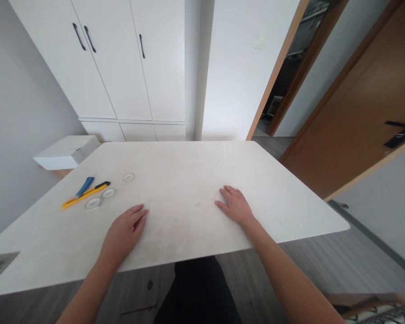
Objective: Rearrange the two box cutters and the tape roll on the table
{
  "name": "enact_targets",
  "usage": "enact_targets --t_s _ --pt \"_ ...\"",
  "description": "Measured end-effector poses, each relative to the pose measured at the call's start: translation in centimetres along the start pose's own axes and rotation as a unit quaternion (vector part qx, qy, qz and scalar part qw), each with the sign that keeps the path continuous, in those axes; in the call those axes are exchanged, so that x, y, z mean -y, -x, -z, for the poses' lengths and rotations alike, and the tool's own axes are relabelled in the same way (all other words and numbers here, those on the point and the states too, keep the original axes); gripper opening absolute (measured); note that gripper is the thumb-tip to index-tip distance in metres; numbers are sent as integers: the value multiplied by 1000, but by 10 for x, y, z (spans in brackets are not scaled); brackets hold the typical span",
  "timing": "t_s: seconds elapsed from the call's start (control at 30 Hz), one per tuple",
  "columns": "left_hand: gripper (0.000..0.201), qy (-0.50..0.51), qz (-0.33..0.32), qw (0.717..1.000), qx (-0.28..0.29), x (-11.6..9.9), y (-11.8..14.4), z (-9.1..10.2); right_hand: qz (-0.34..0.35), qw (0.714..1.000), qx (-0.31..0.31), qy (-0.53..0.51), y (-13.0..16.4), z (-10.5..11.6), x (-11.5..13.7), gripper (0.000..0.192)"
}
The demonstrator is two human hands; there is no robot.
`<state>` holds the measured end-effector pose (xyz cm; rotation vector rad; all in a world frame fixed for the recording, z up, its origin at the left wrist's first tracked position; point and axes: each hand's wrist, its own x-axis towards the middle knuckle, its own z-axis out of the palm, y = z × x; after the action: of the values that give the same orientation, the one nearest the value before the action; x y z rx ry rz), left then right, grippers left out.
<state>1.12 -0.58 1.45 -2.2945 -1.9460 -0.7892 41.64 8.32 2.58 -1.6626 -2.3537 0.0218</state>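
Left hand [124, 231] lies flat and empty on the table [189, 180], right hand [235, 206] likewise. Nearest the left: tape rolls [93, 203] beside a yellow cutter [85, 195] (blade end unclear), best approached from the handle, I'd judge.

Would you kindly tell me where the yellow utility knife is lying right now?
In the head view, the yellow utility knife lies on the table's left side, beside the blue cutter and two tape rolls, beyond the left hand.

hands [124, 231] flat on table [189, 171], knives [86, 193] left
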Motion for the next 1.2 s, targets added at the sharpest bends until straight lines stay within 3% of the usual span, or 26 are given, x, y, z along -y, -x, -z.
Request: enact_targets --t_s 1.2 --pt "42 9 11 1000 4 -2 1 2 2 1000 3 0 0 0 0 59"
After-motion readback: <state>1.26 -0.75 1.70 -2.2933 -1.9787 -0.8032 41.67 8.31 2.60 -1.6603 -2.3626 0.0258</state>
